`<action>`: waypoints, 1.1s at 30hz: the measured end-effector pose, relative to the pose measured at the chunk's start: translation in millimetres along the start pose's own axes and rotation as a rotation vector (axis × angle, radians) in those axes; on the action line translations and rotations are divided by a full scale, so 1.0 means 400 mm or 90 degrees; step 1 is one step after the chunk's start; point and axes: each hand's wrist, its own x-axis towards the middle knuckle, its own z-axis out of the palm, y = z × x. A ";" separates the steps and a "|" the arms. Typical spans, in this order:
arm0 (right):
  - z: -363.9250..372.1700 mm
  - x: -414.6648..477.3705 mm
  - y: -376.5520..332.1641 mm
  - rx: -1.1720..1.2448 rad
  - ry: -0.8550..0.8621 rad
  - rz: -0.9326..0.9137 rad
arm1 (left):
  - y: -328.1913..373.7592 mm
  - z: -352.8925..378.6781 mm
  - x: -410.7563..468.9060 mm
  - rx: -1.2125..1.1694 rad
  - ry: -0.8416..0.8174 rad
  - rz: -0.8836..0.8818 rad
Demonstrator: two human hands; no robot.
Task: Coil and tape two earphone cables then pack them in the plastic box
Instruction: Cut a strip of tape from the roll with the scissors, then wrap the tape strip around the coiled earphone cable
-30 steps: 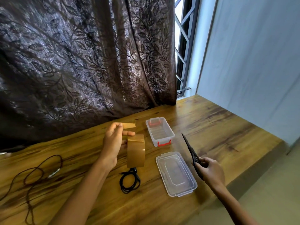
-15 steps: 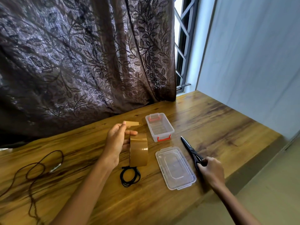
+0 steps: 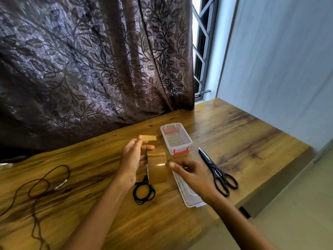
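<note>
A: Your left hand (image 3: 132, 157) pinches the cut strip of tape (image 3: 149, 138) at the fingertips. The tape roll (image 3: 157, 168) sits against the same hand's lower fingers, but I can't see how they hold it. That is a lot for one hand. If the roll slips, it lands on the coiled earphone (image 3: 144, 193) lying on the table (image 3: 234, 138) right beneath it and can knock the loops apart.

B: Your right hand (image 3: 195, 175) holds nothing. Its fingers are loose and spread, reaching toward the roll over the lid (image 3: 189, 197). Watch the strip as that hand comes in: the free end sticks up unsupported, and one brush of a finger can fold it onto itself or glue it to your skin.

A: The coil isn't bound yet, so lift it carelessly and it springs open before the strip goes round it.

B: Mind the scissors (image 3: 216, 170) too. They lie just beside your right wrist, tips toward the box (image 3: 187, 140), and a backward sweep of the arm could push them off the near edge.

A: The box stands open and empty near the curtain. The second cable (image 3: 43, 186) sprawls uncoiled far to your left, near the edge, where a sleeve or elbow could drag it off.
</note>
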 end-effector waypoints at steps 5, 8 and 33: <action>0.058 0.030 -0.020 0.114 -0.035 0.023 | -0.002 -0.004 0.002 -0.035 0.025 -0.005; 0.069 0.066 -0.006 0.036 -0.026 0.022 | -0.002 -0.017 0.007 -0.046 0.020 -0.040; 0.173 0.162 -0.006 -0.057 0.025 -0.196 | -0.021 -0.121 -0.008 0.020 0.096 -0.069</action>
